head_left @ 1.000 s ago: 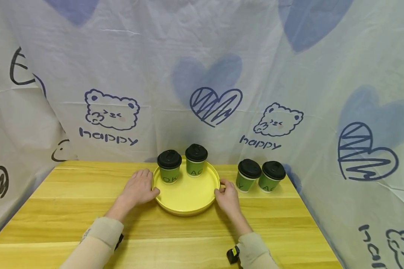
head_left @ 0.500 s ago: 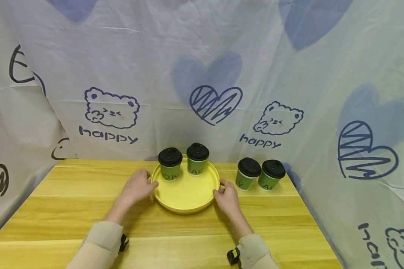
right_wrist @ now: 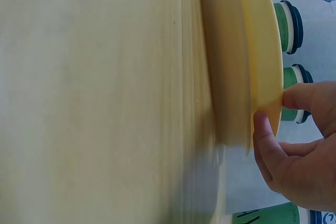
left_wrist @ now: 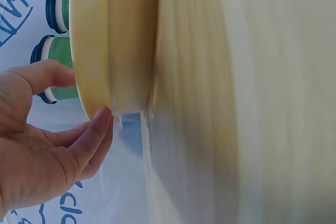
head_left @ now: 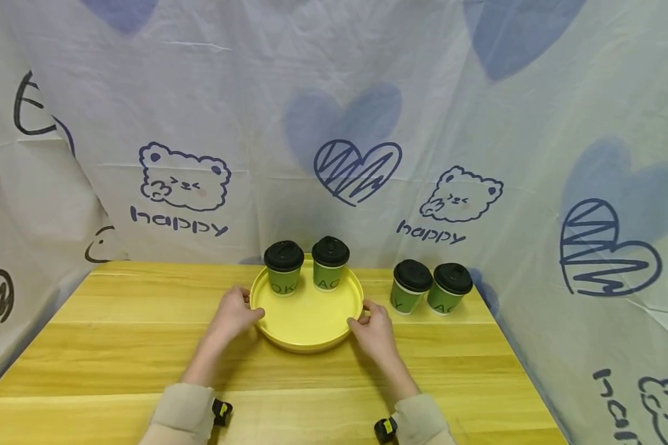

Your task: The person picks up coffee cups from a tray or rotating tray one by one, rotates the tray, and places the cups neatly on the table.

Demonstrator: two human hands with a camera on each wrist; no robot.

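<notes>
A round yellow tray sits on the wooden table. Two green paper cups with black lids stand upright on its back half: one marked OK, the other to its right. My left hand pinches the tray's left rim, thumb over the edge and fingers beneath, as the left wrist view shows. On the opposite side, my right hand grips the rim the same way; its thumb lies over the edge in the right wrist view. The tray's underside is mostly hidden in the head view.
Two more lidded green cups, one beside the other, stand on the table to the right of the tray. A white cloth with hearts and bears hangs behind and at both sides.
My left hand has drawn its fingers in from lying beside the tray to gripping its rim. The cups on the tray have shifted slightly right. My right thumb reaches a little further over the rim.
</notes>
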